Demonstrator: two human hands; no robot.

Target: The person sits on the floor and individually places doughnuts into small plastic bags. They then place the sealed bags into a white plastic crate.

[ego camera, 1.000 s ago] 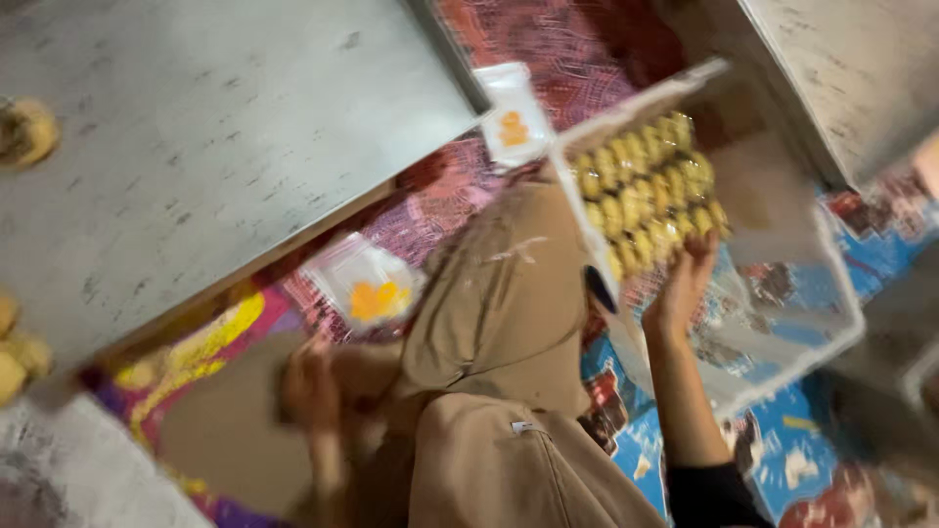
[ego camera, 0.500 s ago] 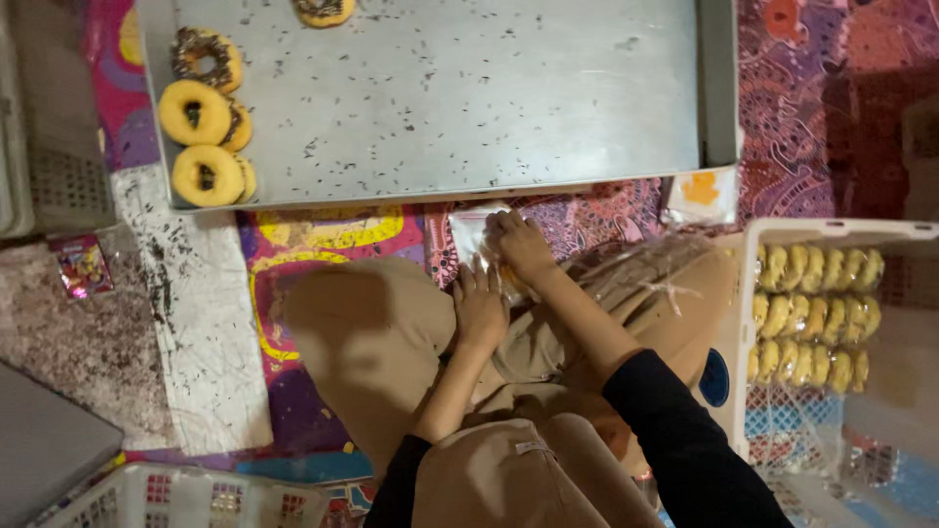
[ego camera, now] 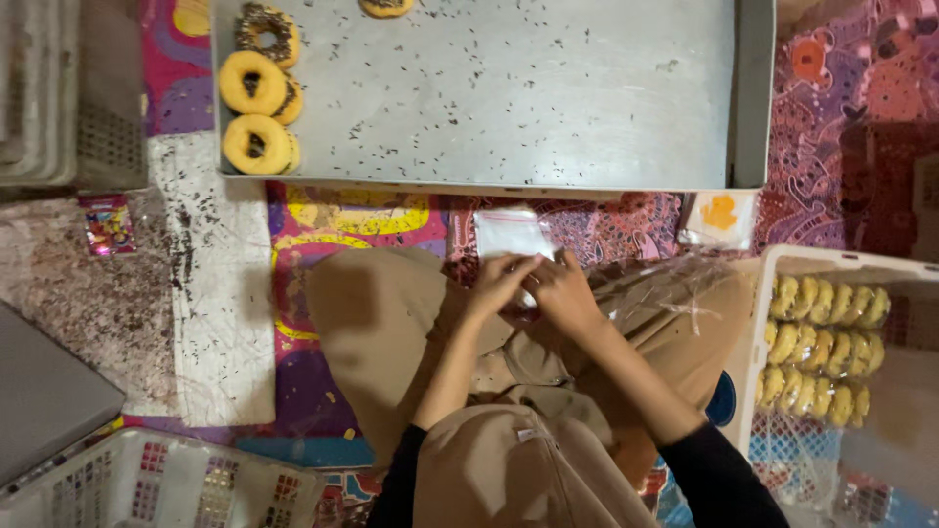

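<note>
I sit cross-legged in tan trousers. My left hand [ego camera: 499, 282] and my right hand [ego camera: 560, 291] meet above my knees, both pinching the near edge of a small clear plastic bag [ego camera: 509, 233] that lies on the patterned mat. A crinkled clear plastic sheet [ego camera: 675, 288] rests over my right thigh. Beyond the bag is a large metal tray [ego camera: 509, 98] holding several ring doughnuts [ego camera: 256, 108] at its left end.
A white crate [ego camera: 758, 323] at right holds rows of wrapped yellow doughnuts [ego camera: 822, 347]. A small orange-and-white packet [ego camera: 721, 217] lies by the tray's corner. A white basket [ego camera: 166, 484] sits at bottom left, a grey crate [ego camera: 59, 98] at top left, sprinkles scattered on paper.
The view swung from the crate of doughnuts back over the tray. My right hand left the crate and joined my left hand at the small plastic bag.
</note>
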